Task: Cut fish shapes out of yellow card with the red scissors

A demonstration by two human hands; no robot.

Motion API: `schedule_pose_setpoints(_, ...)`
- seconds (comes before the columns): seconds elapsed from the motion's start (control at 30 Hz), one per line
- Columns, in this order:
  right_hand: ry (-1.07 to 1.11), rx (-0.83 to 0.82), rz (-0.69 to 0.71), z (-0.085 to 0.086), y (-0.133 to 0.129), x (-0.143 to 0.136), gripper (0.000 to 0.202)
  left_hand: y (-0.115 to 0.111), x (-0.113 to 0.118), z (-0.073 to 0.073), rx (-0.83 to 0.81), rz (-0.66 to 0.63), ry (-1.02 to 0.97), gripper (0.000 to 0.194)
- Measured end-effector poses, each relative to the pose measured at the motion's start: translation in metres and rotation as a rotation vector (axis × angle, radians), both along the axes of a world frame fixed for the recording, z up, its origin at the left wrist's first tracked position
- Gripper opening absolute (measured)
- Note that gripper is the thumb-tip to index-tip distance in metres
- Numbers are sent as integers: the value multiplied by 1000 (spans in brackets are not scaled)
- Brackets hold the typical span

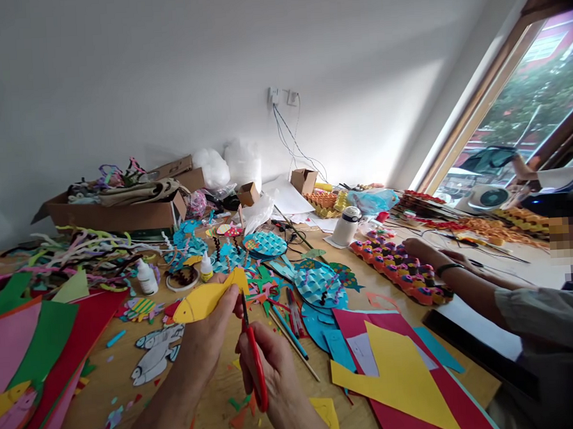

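White wall (163, 67) backs a wooden table (103, 378) crowded with craft materials. Your left hand (224, 310) grasps a yellow paper fish (195, 304) near its tail, fingers pinched on the paper; the fish is raised over the near middle of the table, head to the left. Your right hand (275, 359) has its fingers wrapped around red-handled scissors (254, 347), blades up beside the tail; whether they bite into the paper cannot be told. Near left lies coloured paper (15, 344); near right, a yellow sheet (400, 375) overlaps dark red paper (350, 323). Farther left stand a white bottle (147, 277) and a cardboard box (114, 217). On the right, another person's hand (416, 251) is at a painted egg carton (380, 267).
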State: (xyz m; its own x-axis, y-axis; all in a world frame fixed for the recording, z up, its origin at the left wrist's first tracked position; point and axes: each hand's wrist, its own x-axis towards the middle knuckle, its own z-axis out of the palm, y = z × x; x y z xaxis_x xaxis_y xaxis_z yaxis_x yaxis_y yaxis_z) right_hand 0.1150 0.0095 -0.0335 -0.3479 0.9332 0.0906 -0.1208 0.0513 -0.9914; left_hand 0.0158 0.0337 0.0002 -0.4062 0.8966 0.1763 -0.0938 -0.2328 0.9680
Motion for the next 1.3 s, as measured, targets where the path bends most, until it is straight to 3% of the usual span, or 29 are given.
schedule_pose_setpoints(0.23, -90, 50, -33, -3, 1, 7, 35, 1, -2, -8, 16, -46, -123, 11)
schedule_pose_setpoints(0.7, -179, 84, -36, 2, 1, 15, 31, -1, -9, -5, 59, -245, -135, 12)
schedule_pose_setpoints(0.93, -61, 36, 66, 8, -2, 18, 42, -2, -8, -1, 32, -254, -121, 10)
schedule_pose_setpoints(1.3, -40, 5, 53, 5, -1, 20, 47, -8, 0, 10, -11, -242, -52, 10)
